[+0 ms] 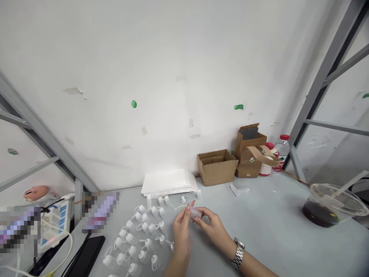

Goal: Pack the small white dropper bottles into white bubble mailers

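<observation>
Both my hands meet in front of me over the grey table (248, 238). Between them is a small translucent plastic bottle (196, 212), lying on its side. My right hand (211, 225), with a metal watch on its wrist, pinches the bottle from the right. The thumb and fingers of my left hand (182, 230) are closed on its left end; a thin white cap strap (180, 207) shows near there. Left of my hands stand several small white translucent squeeze bottles (132, 252) with tethered caps.
Behind are a stack of white sheets (170, 181), an open cardboard box (219, 171) and a brown paper bag (249, 161). A clear bowl (323, 211) of dark liquid sits at right. On the left lie a black phone (86, 257) and a power strip (57, 227) with cables.
</observation>
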Available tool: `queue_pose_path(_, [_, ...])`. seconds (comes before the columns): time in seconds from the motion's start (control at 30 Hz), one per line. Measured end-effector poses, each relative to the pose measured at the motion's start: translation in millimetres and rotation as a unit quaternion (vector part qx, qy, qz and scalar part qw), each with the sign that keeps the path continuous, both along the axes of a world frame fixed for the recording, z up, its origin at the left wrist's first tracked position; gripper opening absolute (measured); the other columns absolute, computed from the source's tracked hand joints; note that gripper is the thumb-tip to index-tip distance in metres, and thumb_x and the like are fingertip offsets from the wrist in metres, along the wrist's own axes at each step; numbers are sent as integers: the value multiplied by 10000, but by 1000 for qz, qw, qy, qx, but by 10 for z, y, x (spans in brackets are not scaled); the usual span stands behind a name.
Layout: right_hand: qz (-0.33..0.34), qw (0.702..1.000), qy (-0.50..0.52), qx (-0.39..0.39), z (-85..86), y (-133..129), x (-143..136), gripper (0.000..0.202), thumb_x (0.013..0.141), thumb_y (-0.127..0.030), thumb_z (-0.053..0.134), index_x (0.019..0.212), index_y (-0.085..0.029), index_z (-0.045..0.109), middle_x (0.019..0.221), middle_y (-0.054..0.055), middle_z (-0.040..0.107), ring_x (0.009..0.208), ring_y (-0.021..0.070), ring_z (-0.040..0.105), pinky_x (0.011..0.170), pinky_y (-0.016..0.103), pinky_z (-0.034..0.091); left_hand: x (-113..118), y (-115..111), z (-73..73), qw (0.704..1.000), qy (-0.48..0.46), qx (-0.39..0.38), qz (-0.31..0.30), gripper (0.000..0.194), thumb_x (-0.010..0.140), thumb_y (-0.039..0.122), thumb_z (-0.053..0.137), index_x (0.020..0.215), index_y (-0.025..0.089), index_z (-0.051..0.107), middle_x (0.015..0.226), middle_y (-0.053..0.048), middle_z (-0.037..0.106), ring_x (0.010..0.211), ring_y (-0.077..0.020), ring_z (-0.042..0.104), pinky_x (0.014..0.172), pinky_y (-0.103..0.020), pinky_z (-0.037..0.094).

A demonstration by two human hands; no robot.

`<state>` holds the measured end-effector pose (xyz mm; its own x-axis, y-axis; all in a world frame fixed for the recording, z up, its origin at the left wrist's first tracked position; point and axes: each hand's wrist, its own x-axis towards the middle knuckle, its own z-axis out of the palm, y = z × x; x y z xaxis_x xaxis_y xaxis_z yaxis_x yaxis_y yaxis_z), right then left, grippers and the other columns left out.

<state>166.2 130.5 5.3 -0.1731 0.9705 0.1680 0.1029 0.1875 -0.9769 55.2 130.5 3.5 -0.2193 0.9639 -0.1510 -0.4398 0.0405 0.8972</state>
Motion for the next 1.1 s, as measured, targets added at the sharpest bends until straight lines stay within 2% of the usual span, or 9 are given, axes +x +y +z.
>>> queue_pose_path(0.1, [17,999,38,-8,-27,1,-17,251,766,-402,594,828,-161,622,709,18,621,678,160,547,674,271,414,4,-9,31,1000,15,1,-16,410,648,466,673,893,139,717,1015,-121,692,1001,-272,584,857,-347,442])
queue_pose_path(0.17, [76,991,98,-44,-43,18,-26,300,788,-441,554,784,-147,613,617,4,589,594,142,528,617,267,411,-3,-12,79,999,-10,-7,-44,454,662,509,643,884,120,718,985,-136,698,954,-271,604,816,-338,464])
queue_pose_path(0.27, [181,960,187,-101,-48,35,-39,370,802,-482,514,734,-131,607,546,-3,562,513,122,499,560,260,394,-19,-17,158,993,-65,-35,-91,529,678,582,582,849,102,722,983,-153,694,918,-247,626,785,-289,482])
queue_pose_path(0.37, [231,937,227,-134,-48,27,-65,391,786,-495,530,694,-123,607,540,5,566,504,117,498,545,253,384,-28,-25,199,989,-73,-62,-108,507,671,584,589,810,114,720,996,-153,688,820,-214,656,681,-245,505])
queue_pose_path(0.43, [224,937,232,-136,-53,19,-82,381,770,-494,558,703,-122,612,570,12,579,528,119,507,555,252,388,-27,-25,197,991,-70,-65,-95,485,646,574,621,785,119,716,969,-150,694,776,-204,661,635,-239,506])
queue_pose_path(0.5, [188,946,231,-127,-60,21,-88,340,750,-471,599,751,-131,615,625,12,594,572,122,520,578,252,399,-26,-15,174,993,-67,-56,-76,481,615,568,652,773,118,712,940,-147,700,788,-211,657,628,-244,500])
queue_pose_path(0.63, [129,964,206,-110,-55,43,-55,315,734,-457,624,750,-143,606,620,-3,589,559,118,509,572,249,401,-28,21,102,997,-44,-7,-55,454,589,536,690,755,114,714,918,-152,706,885,-250,632,707,-288,485])
queue_pose_path(0.8, [120,969,190,-100,-47,51,-4,339,761,-459,590,656,-138,574,552,-4,580,485,100,470,533,241,367,-34,26,78,998,9,29,-55,366,632,471,683,771,135,722,946,-144,708,965,-268,611,867,-349,431])
queue_pose_path(1.1, [109,968,193,-116,-86,54,10,344,774,-461,575,643,-142,568,515,-11,551,479,98,457,492,225,327,-13,1,102,998,27,24,-50,362,636,456,681,798,135,718,966,-137,704,940,-255,614,841,-331,445])
